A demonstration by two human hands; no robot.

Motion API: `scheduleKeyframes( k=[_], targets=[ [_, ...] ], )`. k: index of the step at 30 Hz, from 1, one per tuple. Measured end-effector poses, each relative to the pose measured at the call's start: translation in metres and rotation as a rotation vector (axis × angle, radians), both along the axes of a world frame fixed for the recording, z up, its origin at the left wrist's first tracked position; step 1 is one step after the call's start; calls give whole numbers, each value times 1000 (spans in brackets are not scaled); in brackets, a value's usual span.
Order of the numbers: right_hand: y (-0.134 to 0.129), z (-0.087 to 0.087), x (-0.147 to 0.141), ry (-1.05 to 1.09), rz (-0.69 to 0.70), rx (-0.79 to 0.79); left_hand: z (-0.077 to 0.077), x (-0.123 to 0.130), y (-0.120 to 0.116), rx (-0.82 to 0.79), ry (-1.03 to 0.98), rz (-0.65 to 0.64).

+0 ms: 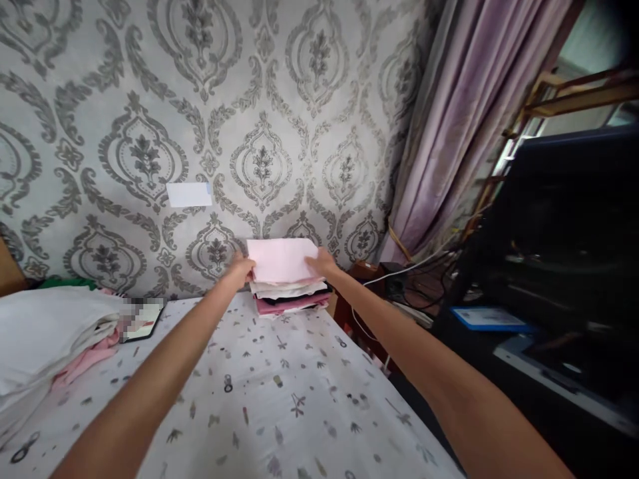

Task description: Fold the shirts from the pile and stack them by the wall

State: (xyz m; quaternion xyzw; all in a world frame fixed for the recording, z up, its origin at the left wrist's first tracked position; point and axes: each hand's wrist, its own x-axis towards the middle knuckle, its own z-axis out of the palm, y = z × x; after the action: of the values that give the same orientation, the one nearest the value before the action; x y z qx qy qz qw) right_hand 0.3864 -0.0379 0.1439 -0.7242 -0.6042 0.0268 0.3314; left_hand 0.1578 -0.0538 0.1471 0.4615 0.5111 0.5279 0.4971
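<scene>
A folded pale pink garment (280,259) lies on top of a stack of folded clothes (292,305) at the far end of the bed, against the wall. My left hand (242,268) grips its left edge, thumb toward me. At the opposite edge my right hand (322,263) has its thumb on the cloth and its fingers behind. White, black and darker pink layers show below in the stack. Both arms reach forward over the bed.
The bed has a printed white sheet (259,399). Loose clothes (54,326) and a tablet-like device (144,320) lie at left. A mauve curtain (449,120), a white cable (414,267) and a large dark screen-like object (569,253) stand at right.
</scene>
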Motion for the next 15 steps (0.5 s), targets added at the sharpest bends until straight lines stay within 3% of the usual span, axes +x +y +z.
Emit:
scheduleKeyframes(
  k=[2,4,9,12,15],
  targets=[
    [19,-11,-11,-52,-2,-35,-24,1,7,-33,36,45],
    [32,-28,-28,-106,44,-44,-55,-4,-4,-48,55,40],
    [48,-73,-69,-270,190,-191,-124,-29,-81,-97,44,-113],
    [61,-95,-75,-305,213,-169,-147,-61,-125,-93,70,-162],
    [81,-112,-70,-281,247,-72,-153,-112,-154,17,258,-164]
  ],
)
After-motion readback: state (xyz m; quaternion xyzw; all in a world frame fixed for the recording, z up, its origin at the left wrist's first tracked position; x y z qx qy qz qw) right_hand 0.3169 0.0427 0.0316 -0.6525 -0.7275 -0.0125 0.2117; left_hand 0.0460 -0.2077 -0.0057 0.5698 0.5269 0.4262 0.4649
